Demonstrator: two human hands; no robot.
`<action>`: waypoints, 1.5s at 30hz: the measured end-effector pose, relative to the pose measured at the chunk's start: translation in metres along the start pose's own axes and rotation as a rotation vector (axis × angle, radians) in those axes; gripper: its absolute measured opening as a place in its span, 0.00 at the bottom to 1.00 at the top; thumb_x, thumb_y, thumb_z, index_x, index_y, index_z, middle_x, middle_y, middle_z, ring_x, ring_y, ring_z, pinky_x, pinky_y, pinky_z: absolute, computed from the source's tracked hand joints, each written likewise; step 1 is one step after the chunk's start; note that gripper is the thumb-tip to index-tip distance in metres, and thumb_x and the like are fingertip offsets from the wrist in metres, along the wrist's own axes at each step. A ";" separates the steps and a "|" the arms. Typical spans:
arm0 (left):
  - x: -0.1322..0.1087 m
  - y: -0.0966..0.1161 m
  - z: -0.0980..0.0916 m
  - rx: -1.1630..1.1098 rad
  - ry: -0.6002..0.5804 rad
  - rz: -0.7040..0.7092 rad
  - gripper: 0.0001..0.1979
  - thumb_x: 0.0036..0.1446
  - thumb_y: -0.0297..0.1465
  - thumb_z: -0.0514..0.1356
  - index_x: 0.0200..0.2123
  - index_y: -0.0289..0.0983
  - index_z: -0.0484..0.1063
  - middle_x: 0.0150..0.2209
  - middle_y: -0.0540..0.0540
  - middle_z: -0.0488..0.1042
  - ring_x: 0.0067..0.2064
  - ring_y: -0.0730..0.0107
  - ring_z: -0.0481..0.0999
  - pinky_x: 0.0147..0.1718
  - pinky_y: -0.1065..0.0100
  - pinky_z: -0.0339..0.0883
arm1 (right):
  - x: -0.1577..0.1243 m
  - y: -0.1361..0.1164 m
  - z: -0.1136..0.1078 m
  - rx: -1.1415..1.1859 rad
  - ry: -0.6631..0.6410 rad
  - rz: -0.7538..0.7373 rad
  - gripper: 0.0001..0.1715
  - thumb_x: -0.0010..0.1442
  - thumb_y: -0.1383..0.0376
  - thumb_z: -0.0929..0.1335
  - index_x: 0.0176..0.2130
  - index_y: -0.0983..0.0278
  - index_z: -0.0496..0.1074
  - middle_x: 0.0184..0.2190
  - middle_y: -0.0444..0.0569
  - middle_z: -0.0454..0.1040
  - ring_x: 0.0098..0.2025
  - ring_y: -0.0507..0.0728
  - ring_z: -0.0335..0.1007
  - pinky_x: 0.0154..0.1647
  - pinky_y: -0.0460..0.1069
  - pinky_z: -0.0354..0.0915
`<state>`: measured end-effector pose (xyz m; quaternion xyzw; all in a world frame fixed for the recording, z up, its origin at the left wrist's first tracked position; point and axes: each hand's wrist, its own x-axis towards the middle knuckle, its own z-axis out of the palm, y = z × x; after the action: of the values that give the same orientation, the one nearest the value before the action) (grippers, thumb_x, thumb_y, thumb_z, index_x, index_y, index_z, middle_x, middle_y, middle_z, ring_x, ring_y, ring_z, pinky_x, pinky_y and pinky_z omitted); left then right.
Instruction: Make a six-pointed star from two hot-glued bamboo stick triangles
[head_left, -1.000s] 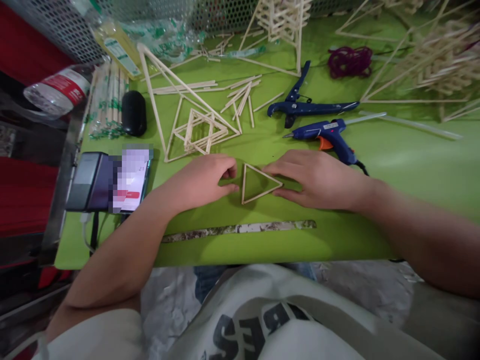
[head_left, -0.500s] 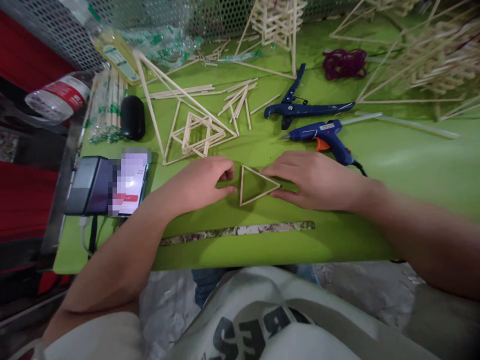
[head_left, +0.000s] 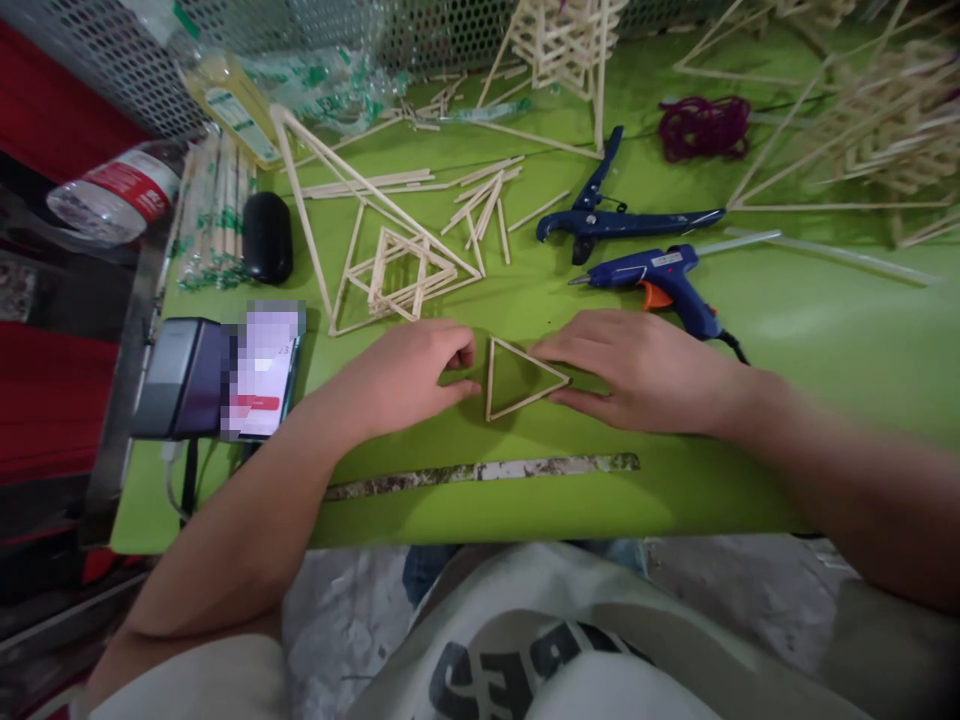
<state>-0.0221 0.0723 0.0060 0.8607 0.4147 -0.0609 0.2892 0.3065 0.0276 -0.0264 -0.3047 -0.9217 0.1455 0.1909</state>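
A small triangle of wooden sticks (head_left: 540, 366) lies flat on the green table (head_left: 787, 330) in front of me. My left hand (head_left: 409, 370) rests palm down at its left side, fingers curled, thumb and forefinger touching the left stick. My right hand (head_left: 637, 365) lies palm down at its right corner, fingertips pressed on the sticks there. Nothing is lifted off the table.
A blue glue gun (head_left: 656, 275) and blue pliers (head_left: 607, 215) lie just behind my right hand. Nested stick triangles (head_left: 390, 260) and loose sticks (head_left: 480, 200) are behind my left hand. A phone (head_left: 259, 370), a black case (head_left: 266, 238), a bottle (head_left: 112, 195) stand left; a stained ruler (head_left: 480, 470) lies near.
Both hands stay on the triangle. Only the view has shifted slightly; the triangle has not visibly moved on the table.
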 end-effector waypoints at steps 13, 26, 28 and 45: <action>-0.011 0.015 0.003 0.056 0.014 0.038 0.08 0.72 0.33 0.69 0.52 0.42 0.81 0.53 0.40 0.85 0.54 0.46 0.84 0.50 0.51 0.76 | 0.000 -0.002 0.000 -0.020 0.022 -0.062 0.22 0.78 0.61 0.75 0.67 0.62 0.77 0.53 0.57 0.89 0.50 0.69 0.86 0.50 0.63 0.80; -0.013 0.022 0.005 0.076 -0.021 0.099 0.18 0.78 0.30 0.56 0.64 0.38 0.80 0.63 0.34 0.80 0.60 0.44 0.83 0.55 0.49 0.77 | 0.002 -0.014 0.005 -0.085 0.049 -0.013 0.20 0.77 0.61 0.75 0.64 0.62 0.76 0.50 0.56 0.88 0.49 0.69 0.85 0.46 0.62 0.74; -0.014 0.022 0.007 0.085 -0.004 0.118 0.22 0.78 0.29 0.54 0.69 0.37 0.77 0.67 0.33 0.78 0.65 0.43 0.81 0.62 0.47 0.77 | 0.002 -0.015 0.005 -0.094 0.040 0.000 0.16 0.77 0.61 0.75 0.61 0.63 0.79 0.49 0.57 0.86 0.47 0.68 0.83 0.45 0.61 0.72; -0.014 0.025 0.006 -0.008 0.180 0.000 0.26 0.71 0.25 0.59 0.69 0.40 0.81 0.57 0.38 0.89 0.55 0.47 0.88 0.55 0.50 0.81 | 0.002 -0.041 0.004 -0.181 -0.159 -0.046 0.18 0.83 0.69 0.67 0.40 0.65 0.82 0.39 0.52 0.77 0.36 0.58 0.68 0.43 0.56 0.61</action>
<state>-0.0115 0.0472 0.0165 0.8616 0.4391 0.0184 0.2539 0.2821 -0.0034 -0.0137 -0.2870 -0.9500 0.0810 0.0922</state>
